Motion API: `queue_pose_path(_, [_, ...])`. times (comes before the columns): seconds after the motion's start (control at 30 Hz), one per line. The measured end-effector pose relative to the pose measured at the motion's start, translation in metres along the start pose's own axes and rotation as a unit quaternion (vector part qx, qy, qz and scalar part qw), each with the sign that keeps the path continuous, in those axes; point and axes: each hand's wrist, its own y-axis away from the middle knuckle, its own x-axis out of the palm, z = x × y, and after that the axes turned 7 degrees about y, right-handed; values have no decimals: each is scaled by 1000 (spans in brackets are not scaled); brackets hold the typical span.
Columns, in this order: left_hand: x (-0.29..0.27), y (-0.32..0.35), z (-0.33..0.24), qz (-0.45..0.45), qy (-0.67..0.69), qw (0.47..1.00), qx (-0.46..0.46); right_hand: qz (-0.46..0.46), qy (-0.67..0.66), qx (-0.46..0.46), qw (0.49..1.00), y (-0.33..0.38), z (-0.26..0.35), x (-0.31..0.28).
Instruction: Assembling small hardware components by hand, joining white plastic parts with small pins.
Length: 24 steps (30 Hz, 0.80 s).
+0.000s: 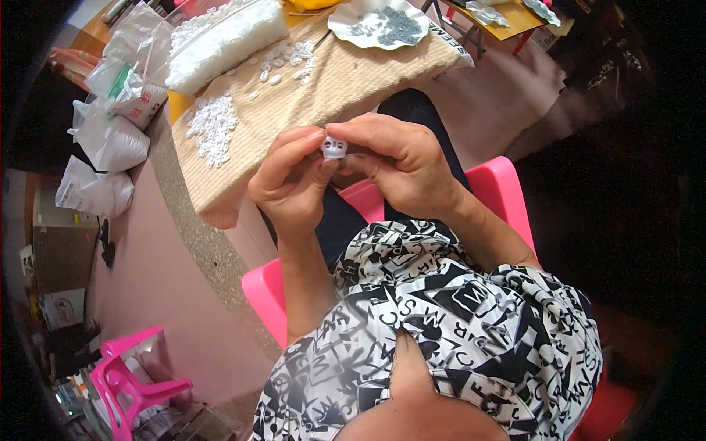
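In front of me, my left hand [290,176] and my right hand [404,162] come together around a small white plastic cord lock [334,148] with two dark holes. Fingertips and thumbs of both hands pinch it from its sides. On the cloth-covered table [272,110] beyond my hands lie a pile of small white plastic parts [212,128] and a looser scatter of white pieces [287,62]. A white fluted plate [346,18] holds a heap of small grey pieces [397,28], too small to make out.
A big clear bag of white parts [224,44] lies at the table's far left. Several plastic bags [114,140] stand left of the table. I sit on a pink chair [504,191]; a pink stool [125,378] is at lower left. Another small table [507,18] stands far right.
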Motion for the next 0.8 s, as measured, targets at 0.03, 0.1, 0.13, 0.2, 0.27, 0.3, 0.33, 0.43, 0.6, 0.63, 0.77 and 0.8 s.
queue_pose_path(0.03, [-1,0,1,-7,-1,1000,-4,4,-27,23,999,0,-1,1])
queue_pose_path(0.1, [-4,1,5,-15,-3,1000,-6,9,-54,44,997,-2,-3,3])
queue_pose_path(0.13, [-6,0,7,-16,-4,1000,-6,10,-48,38,998,-4,-5,3])
queue_pose_path(0.2, [-10,-1,10,-19,-7,1000,-4,13,-43,30,999,-8,-8,5])
queue_pose_path(0.27, [-13,-3,11,-26,-12,1000,-8,24,-41,34,998,-13,-10,7])
queue_pose_path(0.3, [-12,-3,11,-26,-12,1000,-4,25,-39,31,998,-14,-12,8])
queue_pose_path(0.33, [-10,-3,11,-43,8,998,-34,19,-45,41,998,-15,-14,9])
queue_pose_path(0.43, [-16,-3,14,-59,-15,997,-55,1,-23,75,997,-30,-27,11])
queue_pose_path(0.6, [-38,3,15,-138,-51,979,-139,-96,203,10,974,-138,-100,-13])
queue_pose_path(0.63, [-41,3,18,-143,-53,979,-135,-104,215,22,971,-169,-125,-25])
queue_pose_path(0.77, [-50,-3,33,-189,-81,962,-180,-109,411,46,904,-277,-195,-70])
queue_pose_path(0.8, [-50,-5,38,-183,-119,958,-186,-46,521,63,850,-298,-220,-86])
